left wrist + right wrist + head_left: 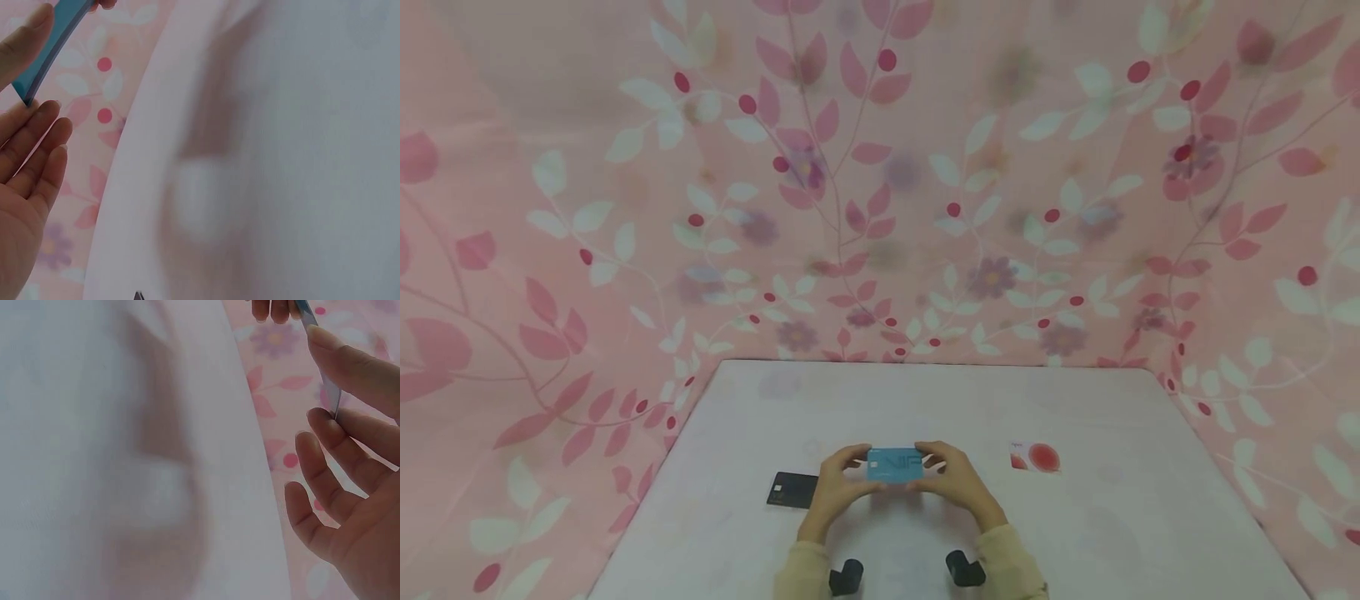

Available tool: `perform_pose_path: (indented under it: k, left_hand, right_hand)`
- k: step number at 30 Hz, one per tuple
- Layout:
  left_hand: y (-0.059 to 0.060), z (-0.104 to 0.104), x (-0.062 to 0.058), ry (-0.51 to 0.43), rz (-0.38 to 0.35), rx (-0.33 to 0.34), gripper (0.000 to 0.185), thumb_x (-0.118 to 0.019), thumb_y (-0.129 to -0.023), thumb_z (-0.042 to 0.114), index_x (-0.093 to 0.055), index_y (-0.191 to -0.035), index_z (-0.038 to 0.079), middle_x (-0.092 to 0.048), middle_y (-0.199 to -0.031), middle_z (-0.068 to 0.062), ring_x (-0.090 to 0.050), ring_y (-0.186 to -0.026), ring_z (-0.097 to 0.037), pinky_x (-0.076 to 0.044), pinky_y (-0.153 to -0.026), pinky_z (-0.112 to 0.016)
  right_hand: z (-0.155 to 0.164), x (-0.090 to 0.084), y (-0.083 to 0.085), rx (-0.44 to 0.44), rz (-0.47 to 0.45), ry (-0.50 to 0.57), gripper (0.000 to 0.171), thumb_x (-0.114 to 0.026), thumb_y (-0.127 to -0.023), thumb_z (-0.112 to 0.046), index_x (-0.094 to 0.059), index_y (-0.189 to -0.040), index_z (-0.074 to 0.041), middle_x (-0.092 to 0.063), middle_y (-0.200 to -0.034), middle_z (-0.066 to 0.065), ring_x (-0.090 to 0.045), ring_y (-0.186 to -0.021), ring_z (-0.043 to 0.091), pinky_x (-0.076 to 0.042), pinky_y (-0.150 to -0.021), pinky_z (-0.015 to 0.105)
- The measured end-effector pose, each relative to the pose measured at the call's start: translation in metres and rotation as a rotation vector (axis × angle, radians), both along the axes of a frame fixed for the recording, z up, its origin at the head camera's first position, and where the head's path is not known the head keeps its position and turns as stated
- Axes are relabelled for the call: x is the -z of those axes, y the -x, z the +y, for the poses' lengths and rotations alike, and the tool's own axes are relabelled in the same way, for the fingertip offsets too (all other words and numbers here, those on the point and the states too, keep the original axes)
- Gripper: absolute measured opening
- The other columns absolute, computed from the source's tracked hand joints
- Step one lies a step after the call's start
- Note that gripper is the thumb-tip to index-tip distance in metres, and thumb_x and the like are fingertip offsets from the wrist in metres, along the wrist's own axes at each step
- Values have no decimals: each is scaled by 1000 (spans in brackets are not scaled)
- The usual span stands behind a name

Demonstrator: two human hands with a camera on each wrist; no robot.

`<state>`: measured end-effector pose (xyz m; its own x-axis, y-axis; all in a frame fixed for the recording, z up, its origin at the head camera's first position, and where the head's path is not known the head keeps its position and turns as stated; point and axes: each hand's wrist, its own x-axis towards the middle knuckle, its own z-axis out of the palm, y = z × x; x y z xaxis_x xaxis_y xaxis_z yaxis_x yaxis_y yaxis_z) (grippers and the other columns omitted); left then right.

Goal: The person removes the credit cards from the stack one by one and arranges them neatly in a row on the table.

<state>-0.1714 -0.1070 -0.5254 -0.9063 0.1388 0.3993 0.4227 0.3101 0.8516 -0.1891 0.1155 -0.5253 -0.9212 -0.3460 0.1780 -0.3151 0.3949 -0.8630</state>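
Blue card [894, 464] | lifted above the white table [925, 400], between both hands | left hand [837, 487] and right hand [953, 481] pinch its short ends, other fingers loosely spread | black card [792, 490] and red-dot card [1034, 457] lie flat, not picked up.

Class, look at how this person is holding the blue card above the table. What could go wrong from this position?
1. Both hands, left hand and right hand, pinch the blue card only at its short ends, so it might slip and drop onto the table.
2. Squeezing the ends inward could bend the card.
3. A dropped card could land on the black card lying close by the left hand.
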Motion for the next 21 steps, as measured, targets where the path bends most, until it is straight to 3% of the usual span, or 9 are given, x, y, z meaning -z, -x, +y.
perform_pose_path:
  k: [5,21]
  left_hand:
    - [-3,10,-15,17,0,35,55,-83,-63,0,-60,-111,-11,-65,-103,-25,-59,-94,-43,-48,-79,-51]
    - [4,36,-19,0,-55,78,54,-84,-64,2,-59,-111,-10,-65,-103,-24,-60,-95,-42,-48,-82,-51]
  right_hand:
    - [10,-4,-1,28,-9,-31,63,-84,-69,-18,-58,-122,4,-61,-115,18,-58,-92,31,-49,-79,50]
    - [36,-11,-2,97,-32,-86,63,-84,-68,-16,-58,-122,4,-61,-116,17,-59,-92,30,-50,-79,46]
